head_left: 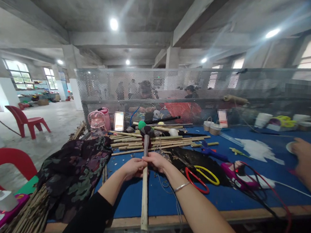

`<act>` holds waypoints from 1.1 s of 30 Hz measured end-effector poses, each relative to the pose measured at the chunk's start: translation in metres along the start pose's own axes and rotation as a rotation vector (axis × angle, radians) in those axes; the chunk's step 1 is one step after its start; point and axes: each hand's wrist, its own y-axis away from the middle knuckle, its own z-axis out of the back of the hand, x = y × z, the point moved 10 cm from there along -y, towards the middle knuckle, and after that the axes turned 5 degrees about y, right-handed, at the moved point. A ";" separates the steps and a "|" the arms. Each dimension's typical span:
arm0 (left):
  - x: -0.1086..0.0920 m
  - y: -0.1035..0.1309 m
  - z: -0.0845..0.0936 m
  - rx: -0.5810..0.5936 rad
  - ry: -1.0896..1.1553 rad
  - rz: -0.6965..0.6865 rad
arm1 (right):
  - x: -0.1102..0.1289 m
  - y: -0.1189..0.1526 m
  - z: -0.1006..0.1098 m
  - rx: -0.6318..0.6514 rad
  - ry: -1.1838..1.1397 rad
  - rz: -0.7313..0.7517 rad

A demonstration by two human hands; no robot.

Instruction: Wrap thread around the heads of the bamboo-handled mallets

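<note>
A pale wooden stick (pixel 144 199) runs from the table's front edge up between my hands. Grey-brown wrapping covers its upper part (pixel 146 145), and at its far end are a dark lump and a green ball (pixel 142 125); whether the ball is attached I cannot tell. My left hand (pixel 133 168) pinches the stick from the left, just below the wrapping. From the right, my right hand (pixel 157 162) has its fingers closed on the same spot, a bracelet on its wrist. Thin wire (pixel 167 183) lies loose beside the right wrist. Red-and-yellow-handled scissors (pixel 201 177) rest to the right.
Cut sticks (pixel 164 143) lie across the blue table (pixel 128 198). Dark floral cloth (pixel 75 174) covers the left corner. A purple power strip (pixel 239 177) with cables and a blue glue gun (pixel 214 152) are at right. Another person's hand (pixel 309 160) reaches in there. Perforated metal panels (pixel 105 89) stand behind.
</note>
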 end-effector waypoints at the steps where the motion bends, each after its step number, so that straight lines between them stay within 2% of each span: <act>1: -0.001 -0.001 0.004 -0.044 -0.030 -0.020 | -0.001 -0.001 0.001 -0.028 0.022 -0.009; 4: -0.006 -0.002 0.015 -0.153 -0.096 -0.089 | 0.004 0.000 -0.002 -0.045 0.027 0.022; 6: -0.008 -0.001 0.016 -0.166 -0.082 -0.106 | 0.007 0.002 -0.005 -0.006 0.001 0.042; 10: -0.010 0.002 -0.003 0.015 0.081 -0.075 | 0.009 0.005 -0.004 0.079 -0.099 0.055; 12: -0.006 0.003 -0.009 0.061 0.102 -0.032 | 0.007 0.005 -0.001 0.066 -0.088 0.042; 14: -0.004 0.002 -0.005 0.013 0.044 -0.027 | 0.005 0.004 0.002 0.000 -0.026 0.009; 17: -0.009 0.001 0.009 -0.135 -0.090 -0.101 | 0.007 0.003 0.002 -0.103 0.036 -0.007; 20: -0.012 0.001 0.016 -0.187 -0.136 -0.130 | 0.010 0.003 -0.002 -0.116 0.041 0.008; 22: -0.011 0.001 0.013 -0.140 -0.090 -0.120 | 0.011 0.004 -0.002 -0.078 0.030 0.020; 26: -0.008 0.002 -0.007 0.078 0.070 -0.051 | 0.011 0.006 0.000 0.043 -0.035 0.058; 28: -0.004 0.002 -0.012 0.112 0.082 -0.019 | 0.008 0.004 0.003 0.033 -0.004 0.047; 33: -0.009 -0.002 0.006 -0.075 -0.066 -0.116 | 0.007 -0.001 0.006 -0.093 0.095 0.014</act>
